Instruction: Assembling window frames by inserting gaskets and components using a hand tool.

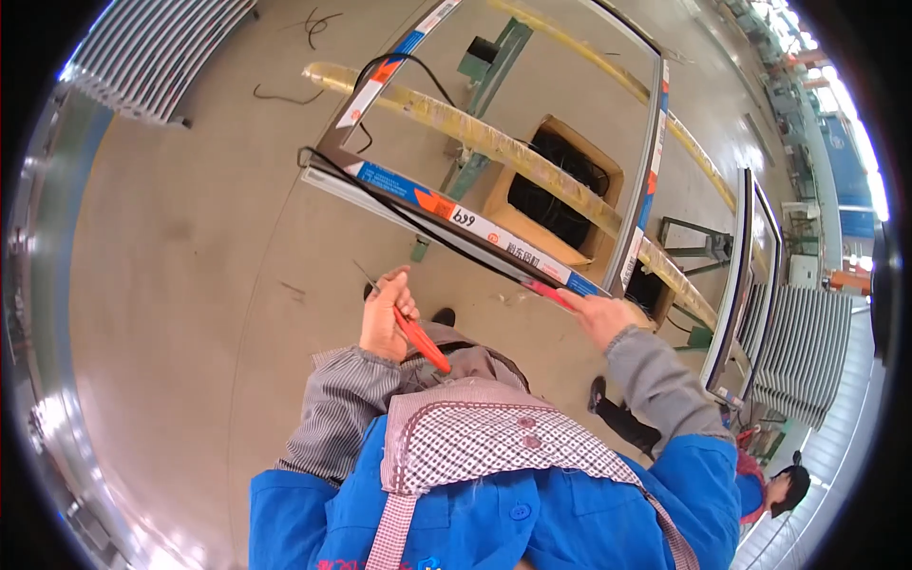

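Cloth jacket (589, 518), left hand (385, 318) gripping slim red tool (424, 343) (right hand (602, 317) clasping pink tool (548, 294))

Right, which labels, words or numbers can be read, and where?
Near strip on the frame: print and a black number, not copied here.
Right strip: print, mostly too small to read.
Blue jacket: red lettering, cut off at the picture's edge.
Label on the second frame: too small to read.

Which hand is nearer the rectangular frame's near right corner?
Right. The right hand is just below that corner in view; the left hand is well off to its left.
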A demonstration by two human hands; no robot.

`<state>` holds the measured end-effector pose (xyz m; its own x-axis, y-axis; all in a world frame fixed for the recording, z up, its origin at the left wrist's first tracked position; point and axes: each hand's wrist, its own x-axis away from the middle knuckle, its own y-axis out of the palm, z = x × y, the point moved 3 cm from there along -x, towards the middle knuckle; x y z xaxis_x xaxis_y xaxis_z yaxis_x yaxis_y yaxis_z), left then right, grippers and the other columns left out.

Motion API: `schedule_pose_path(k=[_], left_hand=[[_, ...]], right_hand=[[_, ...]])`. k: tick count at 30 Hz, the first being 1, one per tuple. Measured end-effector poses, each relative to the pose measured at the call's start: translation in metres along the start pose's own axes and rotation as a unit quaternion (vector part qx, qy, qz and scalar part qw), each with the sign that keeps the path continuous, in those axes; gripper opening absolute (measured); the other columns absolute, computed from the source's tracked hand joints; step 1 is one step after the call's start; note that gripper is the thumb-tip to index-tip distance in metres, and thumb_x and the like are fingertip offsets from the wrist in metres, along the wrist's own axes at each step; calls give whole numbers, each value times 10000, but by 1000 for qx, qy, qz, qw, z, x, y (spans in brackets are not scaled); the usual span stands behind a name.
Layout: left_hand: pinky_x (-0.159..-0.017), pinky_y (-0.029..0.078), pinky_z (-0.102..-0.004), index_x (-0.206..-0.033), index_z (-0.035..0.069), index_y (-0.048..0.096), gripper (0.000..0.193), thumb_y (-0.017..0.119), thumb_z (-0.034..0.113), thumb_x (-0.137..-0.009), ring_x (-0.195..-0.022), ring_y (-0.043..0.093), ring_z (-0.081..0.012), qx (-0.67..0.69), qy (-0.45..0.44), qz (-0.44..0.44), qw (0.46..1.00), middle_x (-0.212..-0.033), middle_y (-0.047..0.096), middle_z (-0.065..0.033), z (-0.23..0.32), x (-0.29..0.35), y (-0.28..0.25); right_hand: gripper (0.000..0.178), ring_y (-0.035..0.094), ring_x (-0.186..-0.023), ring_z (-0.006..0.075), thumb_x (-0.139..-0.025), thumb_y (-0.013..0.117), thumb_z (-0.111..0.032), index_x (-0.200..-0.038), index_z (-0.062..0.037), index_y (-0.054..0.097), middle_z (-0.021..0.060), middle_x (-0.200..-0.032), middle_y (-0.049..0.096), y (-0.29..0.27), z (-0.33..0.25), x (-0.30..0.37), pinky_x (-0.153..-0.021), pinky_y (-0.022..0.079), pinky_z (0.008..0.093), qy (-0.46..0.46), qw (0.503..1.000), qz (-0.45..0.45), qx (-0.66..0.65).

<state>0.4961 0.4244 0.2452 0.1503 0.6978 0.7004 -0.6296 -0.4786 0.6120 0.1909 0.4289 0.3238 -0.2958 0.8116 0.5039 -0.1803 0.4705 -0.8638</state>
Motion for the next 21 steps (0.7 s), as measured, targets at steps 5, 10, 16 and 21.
schedule_pose_path(k=[5,10,16,21], left_hand=[[-510,351,-229,-1028,68,464,219,506,207,-864,-514,350,-59,75,21,40,996,-573,322,45,-14,13,-25],[-509,336,-233,-1012,86,467,201,506,215,-864,-522,334,-68,127,38,61,989,-582,306,46,-23,27,-31],[-508,331,-233,-990,95,468,196,518,231,-858,-529,334,-70,177,115,92,973,-592,314,43,-8,40,-80],[-493,306,-222,-986,84,467,192,509,220,-857,-527,324,-65,194,126,89,969,-590,323,48,0,39,-79]], right_hand=[[393,590,-626,272,-854,425,-195,-1231,-303,420,110,-718,581,-7,5,-31,-538,479,370,-73,997,-33,19],[375,589,-648,320,-868,399,-214,-1220,-340,423,155,-698,583,-39,-53,-90,-540,474,407,-113,994,-1,9],[372,599,-638,323,-877,385,-275,-1204,-451,406,169,-695,586,-21,-12,-58,-577,487,433,-100,993,-32,58],[428,594,-753,348,-883,347,-268,-1254,-476,298,198,-808,578,-77,-123,-146,-635,484,417,-145,989,10,26]])
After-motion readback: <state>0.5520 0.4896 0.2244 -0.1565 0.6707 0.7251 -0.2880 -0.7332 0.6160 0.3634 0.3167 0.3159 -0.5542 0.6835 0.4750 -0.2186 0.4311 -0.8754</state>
